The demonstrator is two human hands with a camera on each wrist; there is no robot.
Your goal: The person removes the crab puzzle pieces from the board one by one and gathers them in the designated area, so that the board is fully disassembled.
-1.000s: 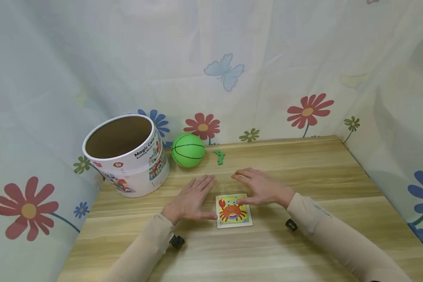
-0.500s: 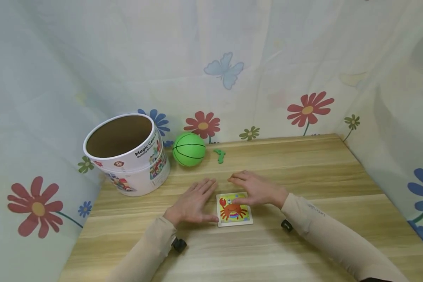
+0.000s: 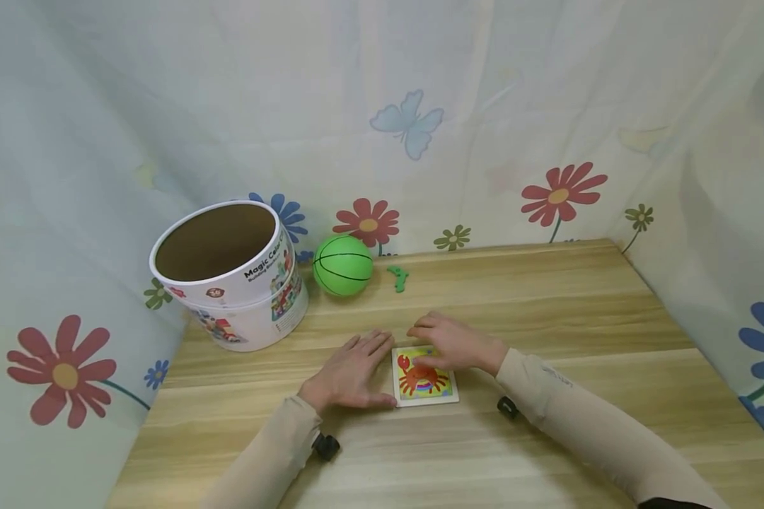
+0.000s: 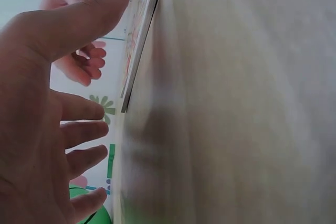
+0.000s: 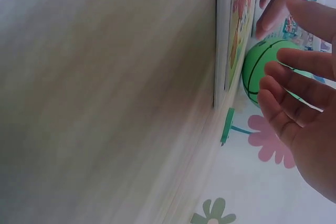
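Observation:
A square picture board (image 3: 425, 389) with an orange crab on yellow and a pale border lies flat on the wooden table. My left hand (image 3: 353, 376) is beside its left edge, fingers straight and spread, thumb tip at the lower left corner. Over the board's upper right part hovers my right hand (image 3: 461, 345), fingers loosely bent, thumb overlapping the crab. In the left wrist view the left thumb (image 4: 89, 22) shows in front of the board (image 4: 137, 40). The right wrist view shows the right palm (image 5: 320, 140) with nothing in it, apart from the board's edge (image 5: 223, 35).
Behind the hands sit a green ball (image 3: 344, 266) with black lines and a small green curved piece (image 3: 400, 281). A large white round tub (image 3: 255, 311), open at the top, stands at the back left. A flowered curtain (image 3: 458, 141) borders the table (image 3: 586, 311).
My right hand has moved left, further over the crab board. The left hand has come slightly nearer, its thumb lower along the board's left edge. The board, ball and tub have stayed put.

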